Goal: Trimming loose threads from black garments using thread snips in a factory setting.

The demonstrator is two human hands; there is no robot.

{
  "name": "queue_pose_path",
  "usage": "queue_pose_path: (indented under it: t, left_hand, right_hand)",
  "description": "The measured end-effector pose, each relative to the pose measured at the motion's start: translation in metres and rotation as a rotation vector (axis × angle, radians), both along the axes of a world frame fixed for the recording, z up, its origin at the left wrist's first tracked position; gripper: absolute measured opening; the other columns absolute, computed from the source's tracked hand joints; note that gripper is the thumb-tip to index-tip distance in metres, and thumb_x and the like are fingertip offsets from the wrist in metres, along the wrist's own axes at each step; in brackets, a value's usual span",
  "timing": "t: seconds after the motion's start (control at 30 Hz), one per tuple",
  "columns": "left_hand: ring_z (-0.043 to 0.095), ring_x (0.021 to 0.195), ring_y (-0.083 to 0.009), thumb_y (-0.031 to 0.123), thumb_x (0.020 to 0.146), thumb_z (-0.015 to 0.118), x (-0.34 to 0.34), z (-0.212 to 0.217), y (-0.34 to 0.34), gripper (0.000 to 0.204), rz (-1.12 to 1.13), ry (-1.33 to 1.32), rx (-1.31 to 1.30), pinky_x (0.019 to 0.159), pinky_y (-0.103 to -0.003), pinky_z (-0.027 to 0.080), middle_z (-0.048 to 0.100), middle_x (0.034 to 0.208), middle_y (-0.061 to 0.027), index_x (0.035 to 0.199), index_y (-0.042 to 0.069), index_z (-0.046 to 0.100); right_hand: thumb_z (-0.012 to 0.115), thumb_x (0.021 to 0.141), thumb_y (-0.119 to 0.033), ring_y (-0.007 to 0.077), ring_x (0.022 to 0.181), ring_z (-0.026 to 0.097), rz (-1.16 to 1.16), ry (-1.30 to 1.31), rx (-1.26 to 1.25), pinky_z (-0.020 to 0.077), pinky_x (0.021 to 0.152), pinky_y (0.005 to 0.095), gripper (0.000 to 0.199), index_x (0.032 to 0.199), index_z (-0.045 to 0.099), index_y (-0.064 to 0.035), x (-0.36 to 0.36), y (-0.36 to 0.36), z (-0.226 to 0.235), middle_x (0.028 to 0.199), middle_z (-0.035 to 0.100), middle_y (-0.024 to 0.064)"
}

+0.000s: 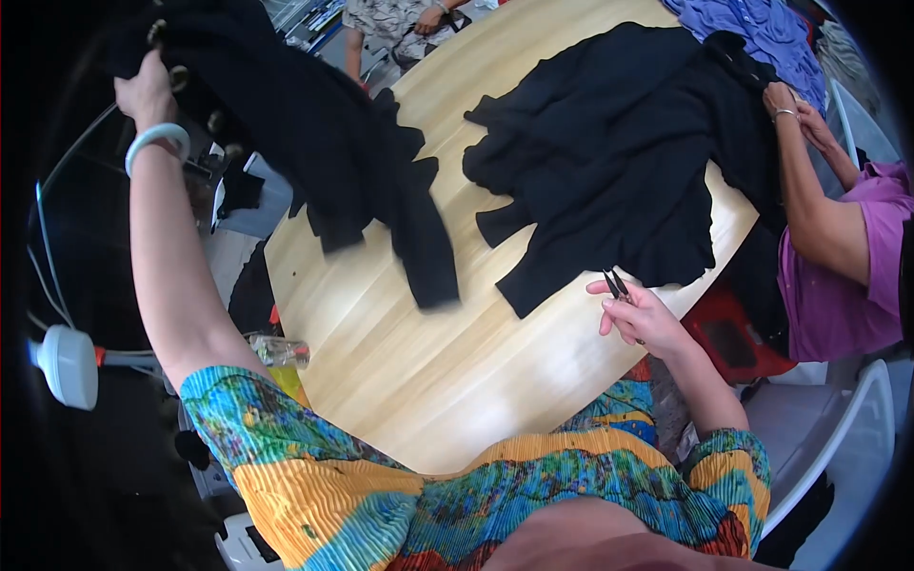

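Note:
My left hand (148,95) is raised at the upper left, closed on a black knit garment (314,124) with gold-coloured buttons along its edge. The garment hangs over the table's left side, and its lower end is blurred. In my right hand (640,316), held over the table's near right part, is a small pair of thread snips (617,285) with the dark blades pointing up and apart. Just beyond the snips a second black garment (619,162) lies spread and creased across the table.
A light wood table (381,381) spans the middle. To the right, a person in a purple top (847,257) handles the second garment's edge. Another person in patterned clothing (400,29) is at the far side. Blue cloth (752,38), a white lamp-like object (69,366) and a pale chair (819,447) surround it.

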State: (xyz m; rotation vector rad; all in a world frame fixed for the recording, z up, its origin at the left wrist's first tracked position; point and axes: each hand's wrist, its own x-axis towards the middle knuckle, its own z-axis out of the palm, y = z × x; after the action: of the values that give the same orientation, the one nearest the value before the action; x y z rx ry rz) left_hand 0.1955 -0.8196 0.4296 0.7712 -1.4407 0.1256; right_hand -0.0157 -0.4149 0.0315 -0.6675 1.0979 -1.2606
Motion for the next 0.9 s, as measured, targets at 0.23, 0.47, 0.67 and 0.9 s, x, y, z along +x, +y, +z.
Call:
queue_pose_path:
  t: [0.23, 0.47, 0.67, 0.9]
  left_hand:
    - [0.056, 0.090, -0.0340, 0.004, 0.063, 0.056, -0.087, -0.104, -0.037, 0.047, -0.115, -0.176, 0.066, 0.082, -0.036, 0.046, 0.055, 0.094, -0.0218, 0.108, -0.003, 0.045]
    - [0.031, 0.115, -0.0451, 0.013, 0.066, 0.061, -0.130, -0.376, -0.089, 0.051, 0.120, -0.774, 0.538, 0.096, -0.045, 0.029, 0.030, 0.123, -0.0295, 0.115, 0.012, 0.047]
    - [0.038, 0.112, -0.0434, 0.015, 0.072, 0.055, -0.158, -0.439, -0.086, 0.063, 0.016, -0.898, 0.949, 0.094, -0.039, 0.034, 0.010, 0.135, -0.0279, 0.130, 0.024, 0.031]
    - [0.030, 0.119, -0.0407, 0.003, 0.067, 0.050, -0.138, -0.446, -0.093, 0.075, -0.090, -0.948, 0.932, 0.097, -0.036, 0.032, 0.007, 0.137, -0.0263, 0.133, 0.026, 0.023]
  right_hand:
    - [0.044, 0.086, -0.014, 0.0017, 0.044, 0.035, -0.010, -0.006, 0.077, 0.0296, 0.043, 0.0145, 0.029, 0.114, 0.047, -0.0054, 0.002, -0.004, -0.009, 0.065, 0.055, 0.0004]
    - [0.045, 0.087, -0.012, 0.0021, 0.054, 0.044, 0.031, -0.080, 0.100, 0.0337, 0.051, 0.0162, 0.028, 0.113, 0.047, -0.0054, 0.014, -0.002, -0.040, 0.066, 0.055, -0.0011]
    - [0.046, 0.087, -0.012, 0.0044, 0.067, 0.053, 0.068, -0.073, 0.128, 0.0384, 0.063, 0.0185, 0.029, 0.114, 0.047, -0.0046, 0.021, 0.001, -0.053, 0.069, 0.055, 0.0000]
    - [0.052, 0.081, -0.011, 0.0097, 0.058, 0.056, -0.144, 0.349, -0.085, 0.0431, 0.057, 0.0228, 0.028, 0.109, 0.051, -0.0040, 0.048, 0.017, -0.067, 0.064, 0.056, 0.0041]
